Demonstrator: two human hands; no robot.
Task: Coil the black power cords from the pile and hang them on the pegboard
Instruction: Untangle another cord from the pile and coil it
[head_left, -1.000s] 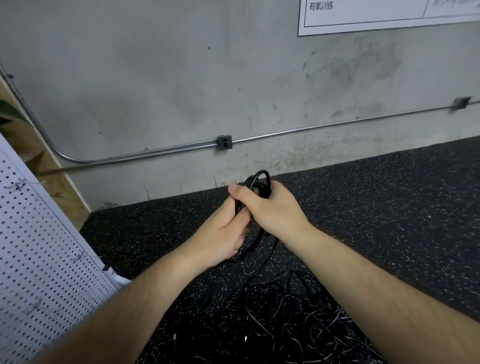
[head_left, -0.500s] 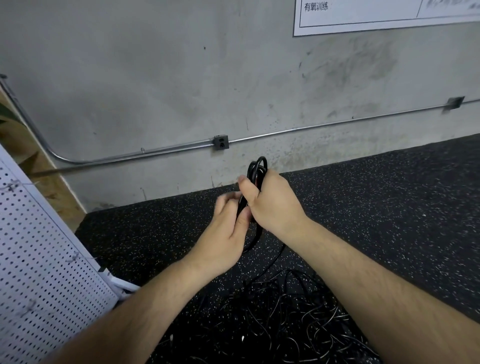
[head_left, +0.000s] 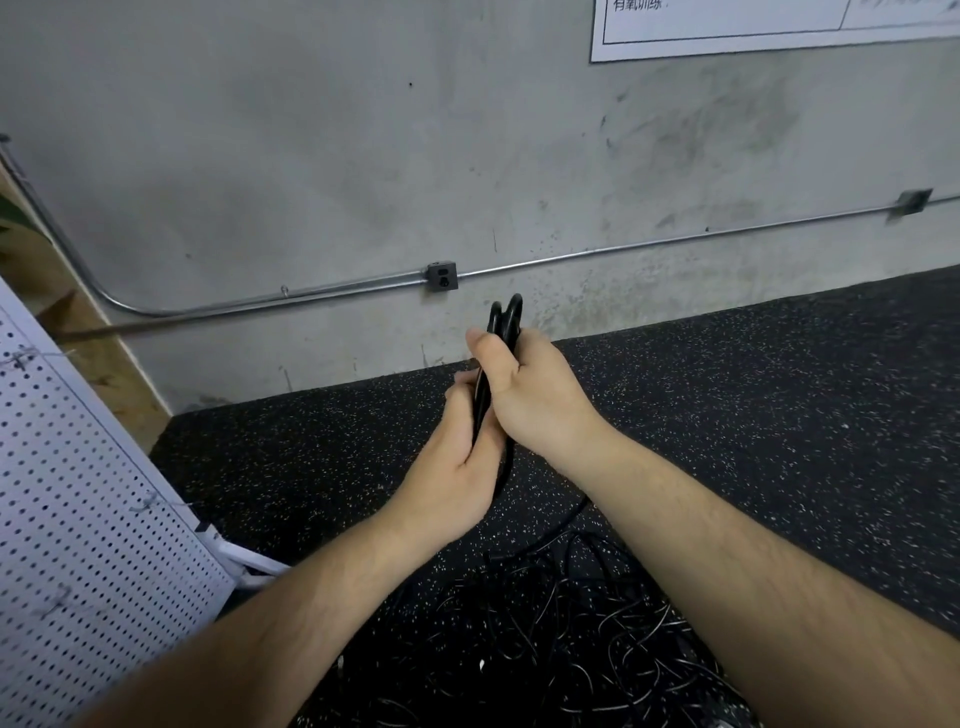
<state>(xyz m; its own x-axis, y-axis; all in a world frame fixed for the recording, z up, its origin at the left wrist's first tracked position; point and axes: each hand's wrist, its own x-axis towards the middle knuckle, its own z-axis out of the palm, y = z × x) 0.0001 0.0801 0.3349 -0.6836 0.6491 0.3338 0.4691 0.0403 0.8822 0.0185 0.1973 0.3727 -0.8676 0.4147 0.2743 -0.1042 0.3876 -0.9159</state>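
Observation:
A black power cord coil (head_left: 505, 321) stands upright between both hands, seen nearly edge-on, its top loops poking out above the fingers. My right hand (head_left: 535, 387) grips the upper part of the coil, thumb across the front. My left hand (head_left: 457, 457) grips the lower part just below. A loose tail of the cord runs down from the hands into the pile of tangled black cords (head_left: 545, 634) on the floor between my forearms. The white pegboard (head_left: 78, 519) leans at the left edge, with a few wire hooks on it.
Black speckled rubber flooring (head_left: 753, 415) stretches to a grey concrete wall (head_left: 311, 156). A metal conduit with an outlet box (head_left: 442, 275) runs along the wall. A white sign (head_left: 753, 26) hangs top right. Wooden boards (head_left: 104, 364) stand behind the pegboard.
The coil has turned from face-on to nearly edge-on and flattened between the hands. My left hand has closed round its lower part; both hands rose slightly.

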